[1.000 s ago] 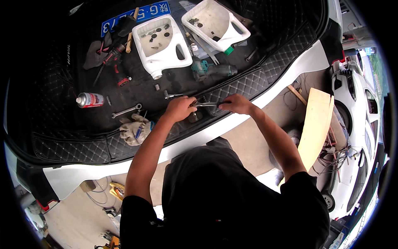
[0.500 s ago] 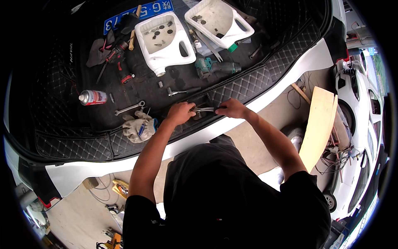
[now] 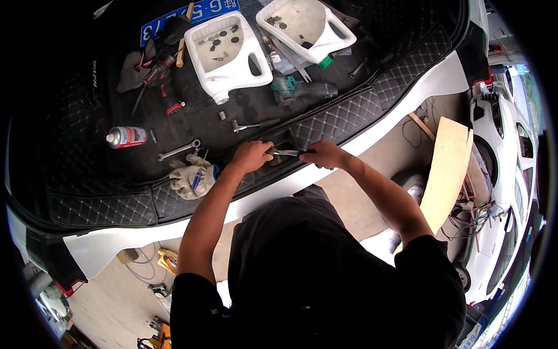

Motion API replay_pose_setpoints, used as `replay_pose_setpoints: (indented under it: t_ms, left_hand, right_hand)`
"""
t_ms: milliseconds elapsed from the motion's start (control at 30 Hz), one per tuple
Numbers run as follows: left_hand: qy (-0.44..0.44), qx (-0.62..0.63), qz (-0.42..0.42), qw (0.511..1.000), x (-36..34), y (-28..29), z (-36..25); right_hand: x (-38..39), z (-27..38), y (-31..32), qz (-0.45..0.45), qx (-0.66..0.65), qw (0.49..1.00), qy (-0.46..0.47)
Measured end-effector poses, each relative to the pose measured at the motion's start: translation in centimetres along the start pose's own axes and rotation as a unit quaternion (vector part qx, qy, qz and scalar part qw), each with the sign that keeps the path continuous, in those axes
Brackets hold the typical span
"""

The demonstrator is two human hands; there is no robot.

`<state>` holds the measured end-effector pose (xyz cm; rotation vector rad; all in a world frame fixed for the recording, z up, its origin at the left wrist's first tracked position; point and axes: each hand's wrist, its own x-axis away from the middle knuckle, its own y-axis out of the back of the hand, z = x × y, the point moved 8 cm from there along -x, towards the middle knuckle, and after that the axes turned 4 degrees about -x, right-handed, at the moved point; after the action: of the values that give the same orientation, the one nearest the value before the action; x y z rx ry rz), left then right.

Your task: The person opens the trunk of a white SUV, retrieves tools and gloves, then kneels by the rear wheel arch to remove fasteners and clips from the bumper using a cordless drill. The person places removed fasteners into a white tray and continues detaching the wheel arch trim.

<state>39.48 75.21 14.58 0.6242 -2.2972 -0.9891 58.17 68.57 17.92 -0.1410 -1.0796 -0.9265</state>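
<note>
At the front edge of a car's open boot [image 3: 203, 125], my right hand [image 3: 326, 155] is closed round the dark handle of a silver metal tool [image 3: 285, 153] that looks like a ratchet wrench. My left hand [image 3: 251, 157] pinches at the tool's other end, its fingertips over a small dark part that I cannot make out. Just beyond my hands lies another ratchet [image 3: 247, 125], with a small socket [image 3: 222, 116] near it. A work glove [image 3: 189, 179] with a blue-handled screwdriver [image 3: 196, 179] on it and a combination spanner [image 3: 179, 150] lie left of my left hand.
Two cut-open white jugs [image 3: 229, 58] [image 3: 305, 29] hold small parts. A teal cordless power tool [image 3: 288, 90], a red-black one [image 3: 160, 70] and a spray can [image 3: 126, 137] lie around. A wooden board [image 3: 447, 174] stands at right, before a white car [image 3: 505, 192].
The tool between my hands has turned slightly, and my right hand has shifted a little left with more of the dark handle showing. The view has moved slightly.
</note>
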Motion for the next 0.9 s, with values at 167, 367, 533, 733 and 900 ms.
replay_pose_setpoints:
  t_ms: [167,367,533,733,900]
  left_hand:
    - [0.008,-0.051,0.024,0.998,-0.4,-0.1,-0.5]
    - [-0.015,-0.147,0.068,0.987,-0.8,0.3,-0.9]
    - [-0.044,-0.125,0.06,0.989,-1.1,0.4,-0.8]
    - [-0.062,-0.125,0.067,0.988,-1.2,0.3,-0.8]
    - [-0.075,-0.124,0.081,0.986,-1.6,0.5,-0.7]
  right_hand:
    - [-1.4,0.6,1.6,-0.004,0.118,0.985,0.123]
    - [-0.3,0.3,-1.2,0.087,-0.05,0.995,0.004]
    - [0.3,-0.8,-2.9,0.056,-0.233,0.971,-0.02]
    - [0.6,-1.2,-3.2,0.008,-0.308,0.951,-0.037]
    - [1.2,-1.1,-4.0,-0.02,-0.345,0.937,-0.047]
